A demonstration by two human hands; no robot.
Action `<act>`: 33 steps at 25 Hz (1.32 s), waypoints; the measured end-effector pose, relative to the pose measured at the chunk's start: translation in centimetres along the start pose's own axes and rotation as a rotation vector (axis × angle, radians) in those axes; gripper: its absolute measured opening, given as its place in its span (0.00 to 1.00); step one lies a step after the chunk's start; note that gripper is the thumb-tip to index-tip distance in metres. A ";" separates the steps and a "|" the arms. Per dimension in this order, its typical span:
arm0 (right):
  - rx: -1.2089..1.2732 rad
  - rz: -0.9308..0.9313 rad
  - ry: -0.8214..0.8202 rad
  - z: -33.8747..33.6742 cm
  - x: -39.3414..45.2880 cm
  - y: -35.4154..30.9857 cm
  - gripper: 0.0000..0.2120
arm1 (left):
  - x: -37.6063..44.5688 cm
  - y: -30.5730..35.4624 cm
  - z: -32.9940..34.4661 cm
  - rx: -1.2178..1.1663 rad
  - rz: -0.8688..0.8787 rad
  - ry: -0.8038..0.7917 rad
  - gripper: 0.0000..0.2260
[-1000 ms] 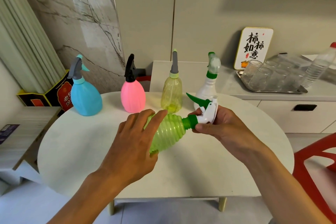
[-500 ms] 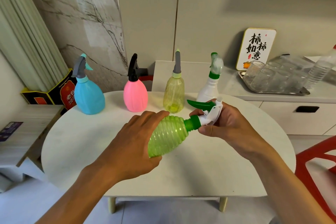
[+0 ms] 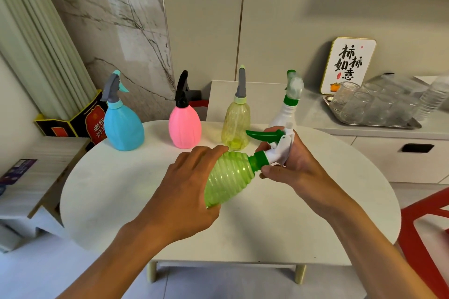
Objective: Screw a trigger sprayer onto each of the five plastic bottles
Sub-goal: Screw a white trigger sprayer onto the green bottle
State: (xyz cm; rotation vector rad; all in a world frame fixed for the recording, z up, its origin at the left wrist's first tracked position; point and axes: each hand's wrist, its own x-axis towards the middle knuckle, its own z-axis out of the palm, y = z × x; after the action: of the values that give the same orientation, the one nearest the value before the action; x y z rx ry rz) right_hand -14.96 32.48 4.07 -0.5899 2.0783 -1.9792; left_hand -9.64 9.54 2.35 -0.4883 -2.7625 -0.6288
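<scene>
A ribbed green bottle (image 3: 228,177) is held tilted above the white round table (image 3: 109,189), neck pointing up and right. My left hand (image 3: 184,192) grips its body. My right hand (image 3: 289,165) holds the white trigger sprayer (image 3: 279,148) with its green collar and green lever, seated on the bottle's neck. Along the table's far edge stand a blue bottle (image 3: 122,126), a pink bottle (image 3: 184,126), a yellow bottle (image 3: 237,124) and a white bottle (image 3: 286,109), each with a sprayer on top.
A counter behind the table carries a metal tray of glasses (image 3: 371,109), a clear water bottle (image 3: 435,97) and a sign with characters (image 3: 347,65). A red chair (image 3: 425,233) stands at the right, a low wooden side table (image 3: 31,177) and a dark box (image 3: 85,121) at the left.
The sprayer's green lever has swung a little, and my right fingers have shifted their hold around the collar. The bottle's body has stayed in my left hand.
</scene>
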 end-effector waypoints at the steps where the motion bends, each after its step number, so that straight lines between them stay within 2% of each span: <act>1: 0.010 -0.013 -0.003 0.0 0.0 -0.1 0.26 | 0.1 0.1 0.0 0.014 0.005 0.013 0.41; 6: -0.011 -0.035 0.032 0.2 0.1 0.0 0.24 | 0.4 0.4 0.0 0.045 0.011 0.050 0.41; 10: -0.063 -0.048 0.094 0.7 0.4 0.1 0.19 | 0.3 0.6 0.3 0.078 0.015 0.054 0.41; 16: -0.003 -0.073 0.100 0.7 0.3 -0.1 0.21 | 0.4 0.7 0.3 0.069 0.012 0.072 0.41; 20: -0.166 -0.099 0.205 1.9 0.4 0.0 0.19 | 0.4 0.6 0.5 0.134 0.010 0.090 0.42; 25: -0.040 -0.039 0.171 1.1 0.4 0.0 0.22 | 0.6 0.7 0.4 0.135 0.002 0.096 0.43; 29: -0.157 -0.042 0.292 2.0 0.3 0.3 0.20 | 0.6 0.8 0.8 0.149 0.009 0.090 0.43; 33: -0.004 -0.002 0.240 1.4 0.4 0.0 0.24 | 0.6 0.7 0.9 0.110 -0.004 0.079 0.42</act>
State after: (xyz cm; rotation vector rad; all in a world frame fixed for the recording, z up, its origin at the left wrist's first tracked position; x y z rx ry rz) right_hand -14.69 31.02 3.96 -0.3697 2.2156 -2.1399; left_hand -10.09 10.65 2.05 -0.4250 -2.7065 -0.4823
